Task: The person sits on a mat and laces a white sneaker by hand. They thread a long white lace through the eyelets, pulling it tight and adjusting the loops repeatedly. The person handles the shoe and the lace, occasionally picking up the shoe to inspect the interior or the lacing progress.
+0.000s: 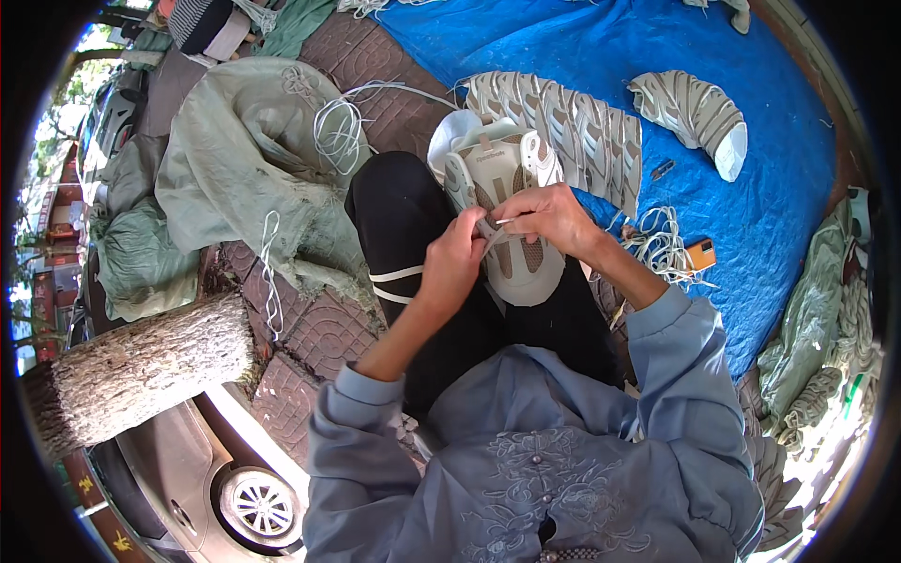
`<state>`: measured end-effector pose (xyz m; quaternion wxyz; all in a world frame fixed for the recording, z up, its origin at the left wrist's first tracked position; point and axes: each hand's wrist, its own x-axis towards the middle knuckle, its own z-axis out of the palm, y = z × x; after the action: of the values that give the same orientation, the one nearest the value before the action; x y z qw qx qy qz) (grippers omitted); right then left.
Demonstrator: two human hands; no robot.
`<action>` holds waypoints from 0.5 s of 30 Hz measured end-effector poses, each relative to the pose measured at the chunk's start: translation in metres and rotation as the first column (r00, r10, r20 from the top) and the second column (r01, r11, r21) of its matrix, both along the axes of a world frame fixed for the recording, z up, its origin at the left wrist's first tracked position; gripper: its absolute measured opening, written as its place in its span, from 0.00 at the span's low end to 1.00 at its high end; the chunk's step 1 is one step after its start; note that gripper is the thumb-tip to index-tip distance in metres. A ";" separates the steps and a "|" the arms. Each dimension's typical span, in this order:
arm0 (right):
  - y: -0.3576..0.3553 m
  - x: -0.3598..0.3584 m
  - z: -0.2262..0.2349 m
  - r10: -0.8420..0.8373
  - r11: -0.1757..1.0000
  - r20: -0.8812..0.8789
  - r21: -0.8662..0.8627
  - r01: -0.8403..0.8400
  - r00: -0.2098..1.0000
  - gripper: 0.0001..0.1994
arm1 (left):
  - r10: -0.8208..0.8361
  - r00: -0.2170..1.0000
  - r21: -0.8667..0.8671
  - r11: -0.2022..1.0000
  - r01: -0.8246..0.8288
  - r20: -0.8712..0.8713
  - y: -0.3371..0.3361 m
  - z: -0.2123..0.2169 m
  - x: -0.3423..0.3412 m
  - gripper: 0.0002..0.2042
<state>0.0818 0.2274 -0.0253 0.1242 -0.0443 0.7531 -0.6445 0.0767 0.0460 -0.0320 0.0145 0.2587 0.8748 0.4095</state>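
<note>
A beige and white shoe upper (508, 267) with brown mesh panels lies across my knees, its toe toward me. My left hand (453, 258) pinches at the edge of its lacing area, on the left side. From the right, my right hand (549, 221) reaches over the upper, thumb and forefinger closed on a white shoelace (502, 221). The lace runs between the two hands, close to the eyelets. Exactly what the left fingertips grip is partly hidden, though the lace passes into them.
A blue tarp (732, 220) carries nested rows of similar uppers (572, 131), a heap of white laces (662, 246) and an orange phone (700, 254). Left are a pale green sack (235, 159), loose laces (270, 272), a tree trunk (150, 366) and a parked car (178, 469).
</note>
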 end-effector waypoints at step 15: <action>0.002 0.007 0.000 -0.046 0.994 0.061 -0.101 0.052 0.997 0.08 | 0.024 0.982 -0.154 0.987 -0.053 -0.187 -0.026 0.010 0.017 0.10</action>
<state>0.0885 0.2295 -0.0254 0.1282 -0.0133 0.7161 -0.6860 0.0936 0.0198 -0.0216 -0.0540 0.2766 0.9069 0.3131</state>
